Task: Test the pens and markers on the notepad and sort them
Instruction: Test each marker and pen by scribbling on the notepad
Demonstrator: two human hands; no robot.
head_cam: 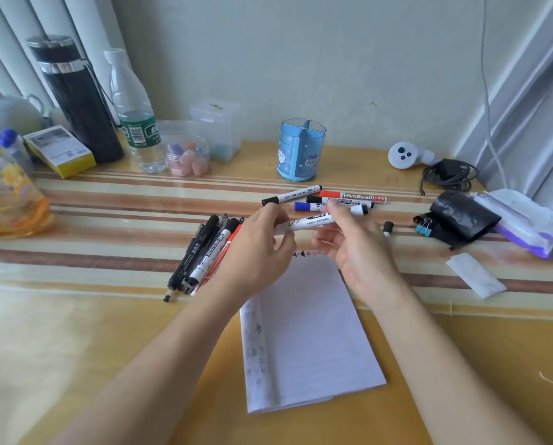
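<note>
Two bare forearms enter from the lower edge, converging over the notepad (310, 332), which lies flat on the table (108, 316) with coloured test marks at its far edge. Left hand (259, 248): back upward, fingers curled round the left end of a white marker (310, 222). Right hand (355, 248): palm turned partly up, thumb and fingers pinching the same marker farther right; fingertips blurred. The marker is held level, just above the notepad's far edge, clear of the table. Left of the hands: a pile of pens (204, 252), mostly black, one red, lying close together. Right: a small black cap (388, 228), lying alone. Just beyond the hands: four markers (339, 200), grouped, capped black, red and blue. Farther back, near the wall: a blue pen cup (301, 150), upright.
</note>
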